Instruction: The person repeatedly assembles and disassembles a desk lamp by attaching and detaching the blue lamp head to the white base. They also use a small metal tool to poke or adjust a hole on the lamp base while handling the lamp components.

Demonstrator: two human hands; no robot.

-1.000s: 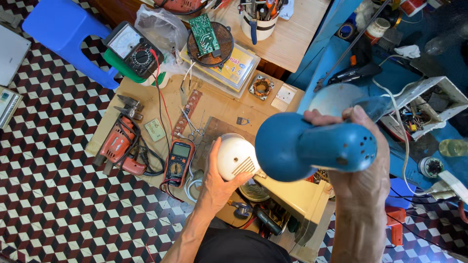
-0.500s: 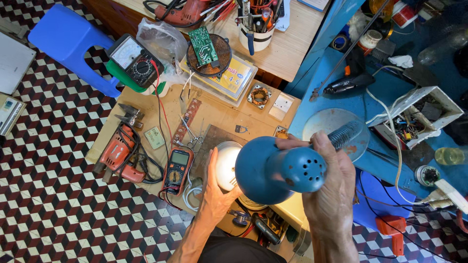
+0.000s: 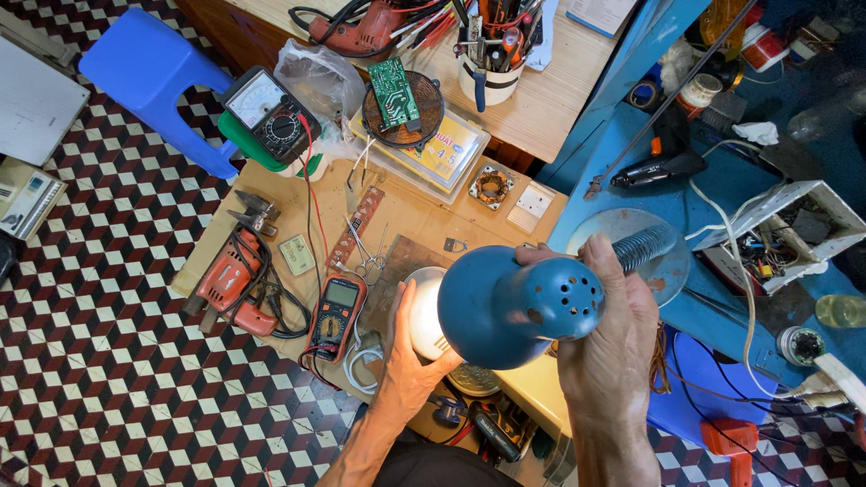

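Right hand (image 3: 612, 335) was clenched around the neck of the blue lamp shade (image 3: 514, 307), where the flexible metal stem (image 3: 645, 245) joins it; the shade's long axis ran leftward from that hand, its open mouth facing the left hand (image 3: 408, 361). Left hand cupped the white bulb (image 3: 426, 311) from below, fingers (image 3: 401, 311) wrapped on its globe, the bulb sitting right at the shade's mouth, so it was the nearer hand to the bulb. Both were held above the near edge of the wooden desk (image 3: 406, 225), with the orange multimeter (image 3: 336, 311) just left and open room toward the floor side.
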